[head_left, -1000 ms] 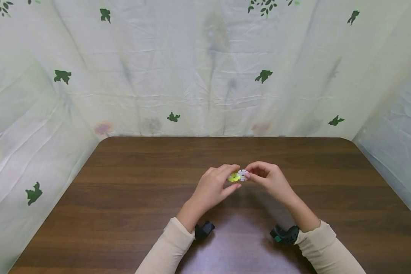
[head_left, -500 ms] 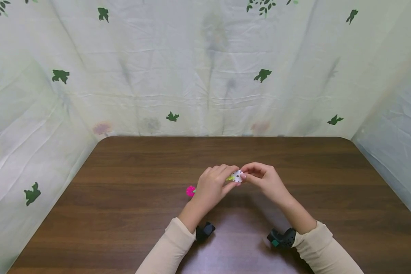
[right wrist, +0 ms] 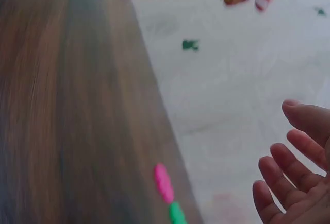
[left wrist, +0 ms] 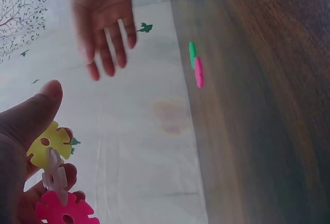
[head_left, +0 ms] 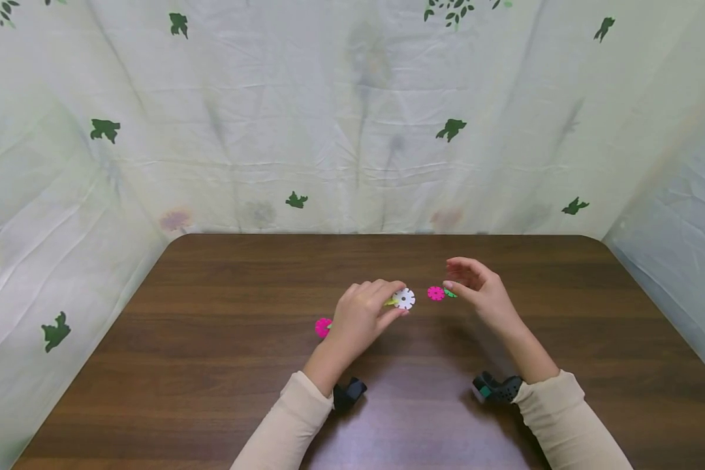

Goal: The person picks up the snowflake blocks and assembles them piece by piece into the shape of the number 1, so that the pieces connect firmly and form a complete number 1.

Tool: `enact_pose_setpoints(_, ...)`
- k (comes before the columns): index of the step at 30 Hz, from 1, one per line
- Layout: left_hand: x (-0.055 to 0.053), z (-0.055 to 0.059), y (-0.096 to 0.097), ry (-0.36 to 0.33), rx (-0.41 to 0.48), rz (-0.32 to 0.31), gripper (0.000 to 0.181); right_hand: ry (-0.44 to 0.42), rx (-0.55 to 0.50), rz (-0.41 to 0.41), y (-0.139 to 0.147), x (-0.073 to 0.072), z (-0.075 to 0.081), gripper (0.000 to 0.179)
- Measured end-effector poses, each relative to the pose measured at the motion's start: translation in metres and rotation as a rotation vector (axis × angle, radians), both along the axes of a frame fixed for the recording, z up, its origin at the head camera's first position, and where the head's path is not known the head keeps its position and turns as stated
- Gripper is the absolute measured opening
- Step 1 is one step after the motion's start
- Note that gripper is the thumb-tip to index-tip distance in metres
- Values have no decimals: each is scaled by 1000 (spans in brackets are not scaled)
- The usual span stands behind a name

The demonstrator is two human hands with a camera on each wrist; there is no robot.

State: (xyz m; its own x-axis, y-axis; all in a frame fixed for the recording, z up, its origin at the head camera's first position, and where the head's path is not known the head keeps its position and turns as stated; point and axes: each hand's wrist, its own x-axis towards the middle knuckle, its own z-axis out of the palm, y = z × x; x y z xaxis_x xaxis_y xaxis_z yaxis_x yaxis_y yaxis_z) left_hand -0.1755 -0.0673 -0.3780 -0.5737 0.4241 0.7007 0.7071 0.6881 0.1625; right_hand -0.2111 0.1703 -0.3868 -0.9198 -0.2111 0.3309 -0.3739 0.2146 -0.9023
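Note:
My left hand holds linked notched plastic discs in its fingers. At the fingertips in the head view is a white disc, with a sliver of a yellow disc beside it. Past the back of that hand shows a pink disc. The left wrist view has yellow, white and pink discs by the fingers; the palm side is partly hidden. My right hand is raised with loosely spread fingers and holds nothing. Near its thumb, a second pink disc and a green disc lie joined on the table.
The brown wooden table stretches to both sides. A pale cloth curtain with green bird shapes hangs along its back edge and both sides. Black wrist cameras sit at both cuffs.
My right hand has let go of the white disc and moved right and away, uncovering the pink and green discs. The pink disc behind my left hand has come into sight.

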Motion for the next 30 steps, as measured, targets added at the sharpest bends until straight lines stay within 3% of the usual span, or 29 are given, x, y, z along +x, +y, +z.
enact_pose_setpoints(14,1,1,-2,-3,-10,2,37,-100,200,-83,23,-22,-43,50)
enact_pose_setpoints(21,0,1,-2,9,-11,4,37,-141,291,-75,27,-25,-52,50)
enact_pose_setpoints(30,-1,1,-2,20,-6,-3,36,-93,433,-81,26,-28,-55,40)
